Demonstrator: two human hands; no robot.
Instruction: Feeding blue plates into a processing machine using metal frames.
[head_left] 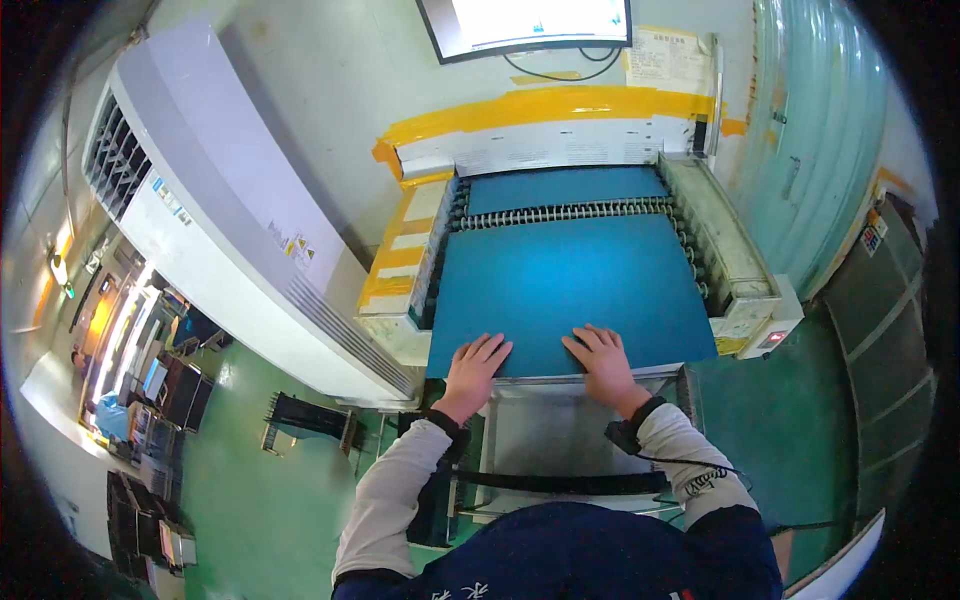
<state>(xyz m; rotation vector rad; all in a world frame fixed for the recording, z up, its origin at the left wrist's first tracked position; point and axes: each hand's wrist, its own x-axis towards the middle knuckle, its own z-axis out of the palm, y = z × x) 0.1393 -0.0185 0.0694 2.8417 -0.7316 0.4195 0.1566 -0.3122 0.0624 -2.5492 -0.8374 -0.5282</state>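
Both left hand (473, 375) and right hand (603, 368) flat on blue sheet (570, 290); grips unclosed. Printed wall notice (667, 62); lettered sleeve (690, 455).

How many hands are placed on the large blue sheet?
2. The left hand rests on the large blue sheet, toward the left of its near edge; the right hand rests farther right along that edge. None seems hidden.
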